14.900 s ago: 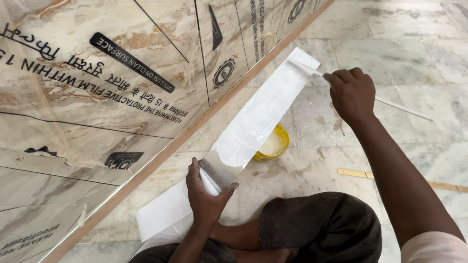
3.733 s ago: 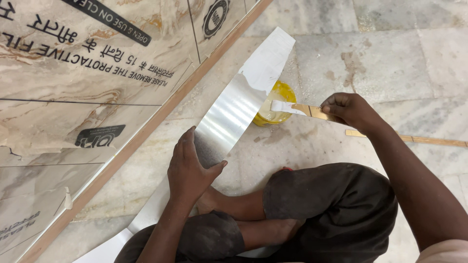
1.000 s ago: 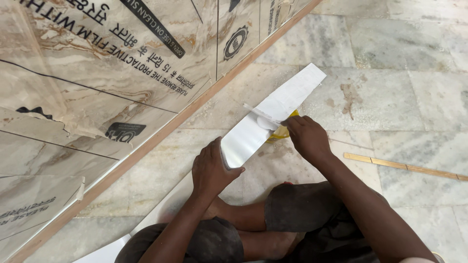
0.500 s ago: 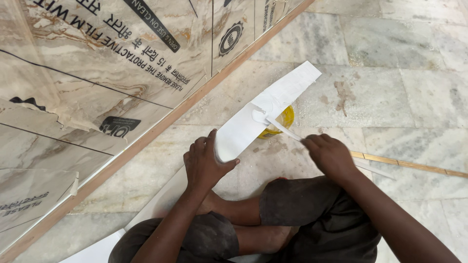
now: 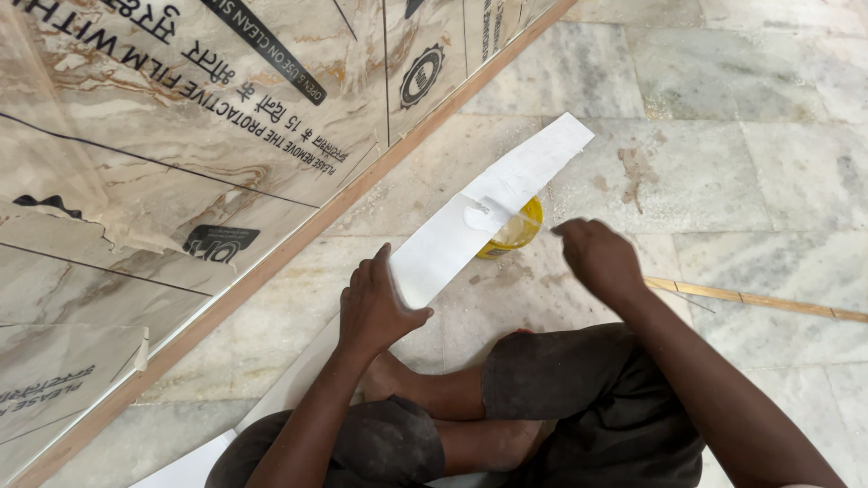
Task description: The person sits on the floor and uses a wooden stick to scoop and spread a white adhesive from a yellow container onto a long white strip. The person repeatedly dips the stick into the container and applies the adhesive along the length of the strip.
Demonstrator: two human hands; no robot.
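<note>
Now L hand point(image 5: 375, 312) fingers clamped on white strip point(image 5: 493, 212); R hand point(image 5: 599, 260) fingers pinching stick point(image 5: 511, 211).

White strip point(image 5: 488, 226) hides most of the yellow tub point(image 5: 517, 233); right hand point(image 5: 599, 260) blurred.

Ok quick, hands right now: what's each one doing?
Left hand: grip closed on the white strip, steadying it.
Right hand: closed on a thin stick touching the strip.
</note>
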